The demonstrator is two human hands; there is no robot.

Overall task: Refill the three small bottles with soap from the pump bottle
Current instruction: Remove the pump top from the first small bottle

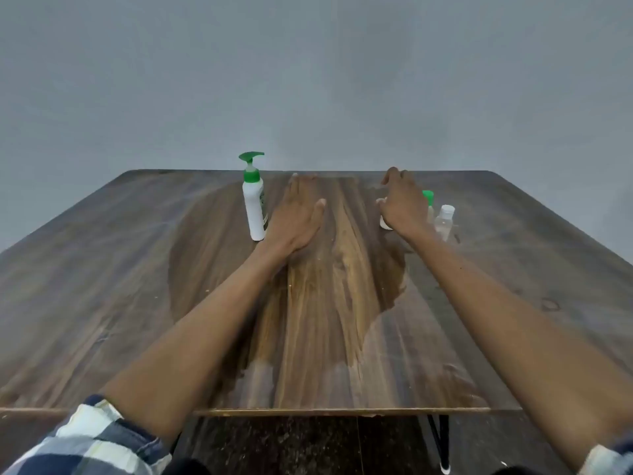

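Observation:
A white pump bottle (255,207) with a green pump head stands upright on the wooden table (137,286), left of centre. My left hand (297,219) hovers just right of it, fingers straight, holding nothing. My right hand (400,204) reaches over the small bottles at the right with fingers loosely curled. A small white bottle (386,225) is mostly hidden under that hand; whether the fingers touch it cannot be told. A small bottle with a green cap (428,200) peeks out behind the wrist. A clear small bottle with a white cap (444,222) stands furthest right.
The table's far edge meets a plain grey wall. A darker patch spreads over the table's middle. Black metal legs (440,437) show below the near edge at the right. Checked sleeves cover both forearms near the camera.

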